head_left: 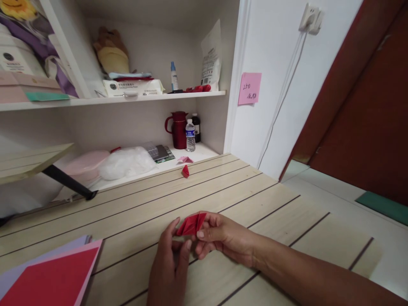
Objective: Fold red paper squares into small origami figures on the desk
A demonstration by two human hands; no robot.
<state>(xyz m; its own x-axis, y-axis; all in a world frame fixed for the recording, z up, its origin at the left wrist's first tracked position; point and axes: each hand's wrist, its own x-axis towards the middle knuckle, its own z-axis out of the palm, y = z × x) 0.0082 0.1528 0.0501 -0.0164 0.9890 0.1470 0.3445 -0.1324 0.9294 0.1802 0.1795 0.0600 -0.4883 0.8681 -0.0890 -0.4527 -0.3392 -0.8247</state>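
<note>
A small folded red paper piece (191, 224) is held between both hands just above the light wooden desk (255, 191). My left hand (170, 265) pinches its lower left end with thumb and forefinger. My right hand (223, 238) grips its right side, fingers curled around it. A stack of coloured paper sheets (51, 276), red on top over pink and lilac, lies at the near left corner of the desk. Further back sit a small red folded paper (185, 171) and a pink folded paper (185, 160).
White shelving stands behind the desk with a red jug (178, 129), a water bottle (190, 136), a white plastic bag (127, 162) and boxes. A pink sticky note (249, 88) hangs on the wall. A red-brown door (360, 110) is at right.
</note>
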